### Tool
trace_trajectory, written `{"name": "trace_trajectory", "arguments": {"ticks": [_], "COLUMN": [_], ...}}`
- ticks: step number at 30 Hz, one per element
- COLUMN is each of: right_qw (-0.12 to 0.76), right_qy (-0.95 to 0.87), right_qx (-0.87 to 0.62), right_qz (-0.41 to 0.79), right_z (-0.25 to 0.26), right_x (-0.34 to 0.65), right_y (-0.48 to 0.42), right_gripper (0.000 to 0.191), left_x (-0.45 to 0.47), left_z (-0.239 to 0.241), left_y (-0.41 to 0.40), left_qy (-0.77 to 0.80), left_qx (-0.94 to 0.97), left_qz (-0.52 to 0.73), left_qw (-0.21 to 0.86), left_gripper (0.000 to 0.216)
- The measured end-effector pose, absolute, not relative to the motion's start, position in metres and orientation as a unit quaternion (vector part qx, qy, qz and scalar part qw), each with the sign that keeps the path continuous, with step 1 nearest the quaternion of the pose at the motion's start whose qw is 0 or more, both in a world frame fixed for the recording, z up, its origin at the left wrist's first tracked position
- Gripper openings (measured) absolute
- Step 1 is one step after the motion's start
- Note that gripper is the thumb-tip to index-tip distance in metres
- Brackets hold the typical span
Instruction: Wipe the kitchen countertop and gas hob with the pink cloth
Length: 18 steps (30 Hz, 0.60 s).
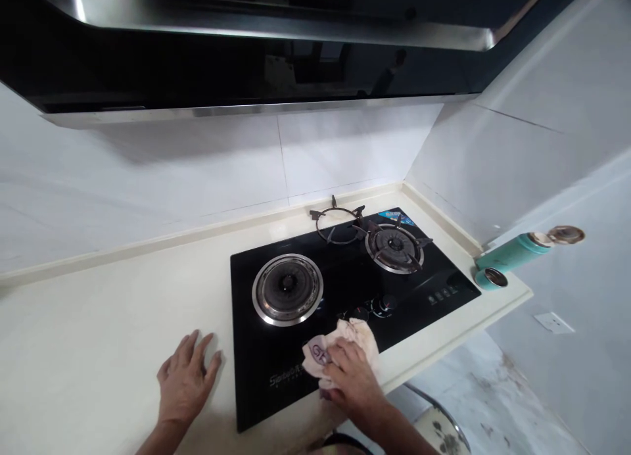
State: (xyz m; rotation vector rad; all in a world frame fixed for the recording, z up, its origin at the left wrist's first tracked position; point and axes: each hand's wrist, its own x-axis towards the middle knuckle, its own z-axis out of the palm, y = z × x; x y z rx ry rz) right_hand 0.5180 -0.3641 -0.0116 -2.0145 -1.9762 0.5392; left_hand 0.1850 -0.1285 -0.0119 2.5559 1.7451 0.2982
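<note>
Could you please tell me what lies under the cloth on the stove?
The cloth lies on the black glass cooktop, pressed down by the right hand, just in front of the knobs. White lettering shows beside it; anything directly beneath is covered.

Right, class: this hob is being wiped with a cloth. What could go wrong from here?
1. The cloth under the right hand lies just beside the knobs; a wipe might turn one.
2. A loose pan support rests at the back of the hob; a push could scrape it across the glass.
3. The teal flask stands near the counter's edge and could be knocked off.
</note>
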Motion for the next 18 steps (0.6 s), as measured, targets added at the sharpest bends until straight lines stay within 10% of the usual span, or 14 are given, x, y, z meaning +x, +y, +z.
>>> {"name": "trace_trajectory", "arguments": {"ticks": [18], "right_qw": [0.072], "right_qy": [-0.192], "right_qx": [-0.977], "right_qz": [-0.058], "right_z": [-0.005], "right_x": [0.779], "right_y": [-0.439], "right_gripper": [0.061], "left_x": [0.192], "left_z": [0.0], "left_y": [-0.132], "left_qy": [0.555], "left_qx": [0.828], "left_qz": [0.076], "left_qw": [0.015], "left_gripper": [0.052]}}
